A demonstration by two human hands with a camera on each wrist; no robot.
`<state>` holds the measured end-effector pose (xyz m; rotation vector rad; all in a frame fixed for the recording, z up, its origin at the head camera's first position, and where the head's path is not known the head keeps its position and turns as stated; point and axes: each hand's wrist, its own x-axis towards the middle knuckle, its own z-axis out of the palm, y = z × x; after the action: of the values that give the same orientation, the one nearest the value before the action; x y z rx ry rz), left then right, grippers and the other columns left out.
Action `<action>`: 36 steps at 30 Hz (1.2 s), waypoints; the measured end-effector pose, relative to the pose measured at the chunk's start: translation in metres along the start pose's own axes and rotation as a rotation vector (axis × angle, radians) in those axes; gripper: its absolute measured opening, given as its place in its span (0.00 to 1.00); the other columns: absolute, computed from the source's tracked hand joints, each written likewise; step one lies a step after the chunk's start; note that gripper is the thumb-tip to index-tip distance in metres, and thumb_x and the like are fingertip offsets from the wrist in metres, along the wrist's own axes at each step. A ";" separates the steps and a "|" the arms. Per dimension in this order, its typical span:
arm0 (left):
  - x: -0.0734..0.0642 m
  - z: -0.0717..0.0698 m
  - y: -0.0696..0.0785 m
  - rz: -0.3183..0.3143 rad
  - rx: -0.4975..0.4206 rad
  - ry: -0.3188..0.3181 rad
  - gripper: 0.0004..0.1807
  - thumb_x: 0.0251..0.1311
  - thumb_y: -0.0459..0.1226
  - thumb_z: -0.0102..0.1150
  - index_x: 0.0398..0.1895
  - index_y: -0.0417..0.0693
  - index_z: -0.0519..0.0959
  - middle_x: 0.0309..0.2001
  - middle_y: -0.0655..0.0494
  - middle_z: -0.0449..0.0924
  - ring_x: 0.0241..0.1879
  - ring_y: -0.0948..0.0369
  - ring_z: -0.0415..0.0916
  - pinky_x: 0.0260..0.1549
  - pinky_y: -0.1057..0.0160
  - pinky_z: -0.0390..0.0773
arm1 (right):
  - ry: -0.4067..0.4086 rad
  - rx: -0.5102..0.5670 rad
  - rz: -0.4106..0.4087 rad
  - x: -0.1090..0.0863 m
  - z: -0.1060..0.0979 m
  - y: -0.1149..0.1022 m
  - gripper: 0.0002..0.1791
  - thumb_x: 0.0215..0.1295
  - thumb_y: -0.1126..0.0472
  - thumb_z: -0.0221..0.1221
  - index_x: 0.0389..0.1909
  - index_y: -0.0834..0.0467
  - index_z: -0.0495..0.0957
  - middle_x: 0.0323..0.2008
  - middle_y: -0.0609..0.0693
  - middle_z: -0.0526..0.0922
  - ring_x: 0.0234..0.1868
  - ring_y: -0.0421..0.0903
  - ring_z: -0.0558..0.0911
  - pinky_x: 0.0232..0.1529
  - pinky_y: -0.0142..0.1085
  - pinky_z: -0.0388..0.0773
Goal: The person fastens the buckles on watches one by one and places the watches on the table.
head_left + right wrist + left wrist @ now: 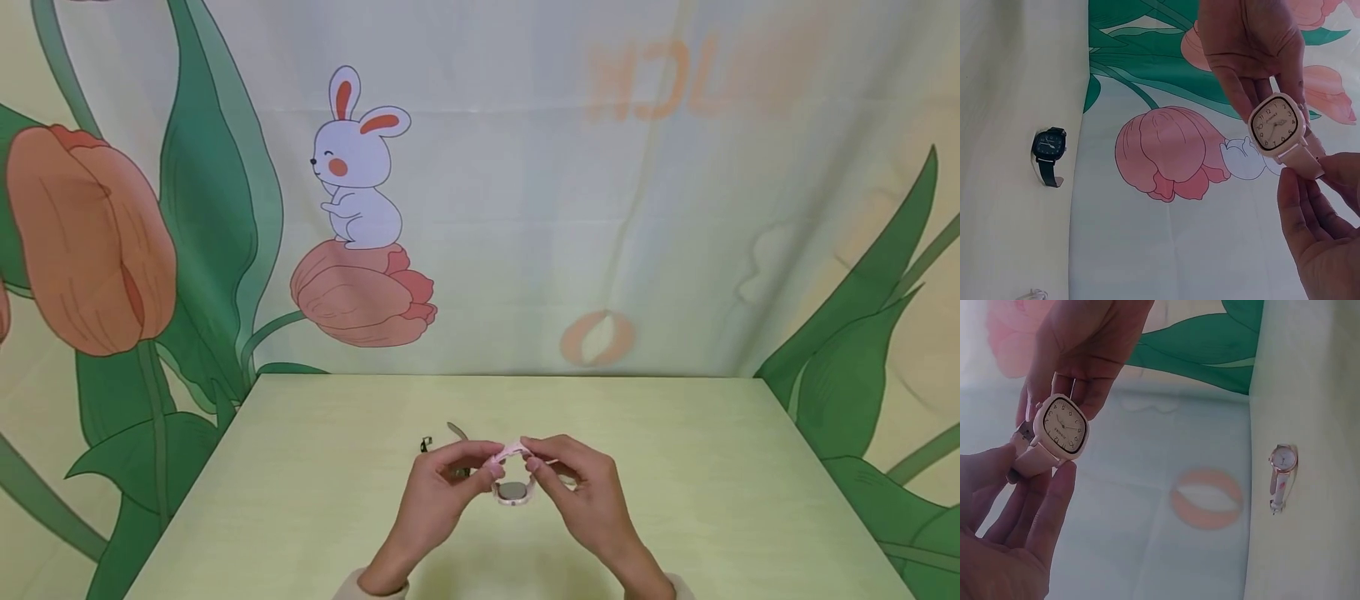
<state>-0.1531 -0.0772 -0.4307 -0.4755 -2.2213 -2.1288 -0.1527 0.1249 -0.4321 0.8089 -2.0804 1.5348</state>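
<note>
At six o'clock in the head view, above pale-green flat tabletop [300, 483]: pale-pink square-cased wristwatch [1062, 426], strap [514, 450] pinched by left hand [441, 490] and right hand [585, 492]. Risk: shallow fingertip hold could slip, dropping wristwatch.

Left hand [441, 492] and right hand [588, 492] pinch, 2 thumbs [480, 482] seemingly bent.
</note>
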 end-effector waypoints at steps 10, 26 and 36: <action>0.004 -0.002 -0.008 -0.068 -0.046 0.030 0.11 0.60 0.38 0.67 0.46 0.51 0.85 0.42 0.47 0.86 0.35 0.61 0.84 0.34 0.59 0.86 | -0.017 0.104 0.313 0.000 0.007 0.008 0.13 0.64 0.57 0.65 0.48 0.52 0.83 0.42 0.51 0.87 0.41 0.40 0.85 0.42 0.34 0.84; 0.001 -0.014 -0.027 -0.178 -0.017 -0.013 0.15 0.60 0.35 0.67 0.50 0.42 0.83 0.43 0.42 0.84 0.40 0.59 0.84 0.35 0.59 0.86 | -0.066 0.258 0.451 -0.006 0.023 0.035 0.14 0.63 0.64 0.65 0.50 0.62 0.82 0.47 0.62 0.81 0.41 0.40 0.85 0.40 0.36 0.85; -0.006 -0.023 -0.046 -0.262 -0.052 -0.019 0.18 0.62 0.31 0.63 0.54 0.35 0.79 0.45 0.42 0.84 0.44 0.55 0.84 0.38 0.58 0.86 | -0.134 0.229 0.540 -0.012 0.038 0.052 0.14 0.63 0.67 0.64 0.50 0.59 0.83 0.51 0.62 0.80 0.47 0.52 0.85 0.39 0.35 0.85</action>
<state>-0.1629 -0.1022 -0.4754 -0.2167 -2.3595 -2.3168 -0.1784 0.1021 -0.4876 0.4457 -2.3803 2.0779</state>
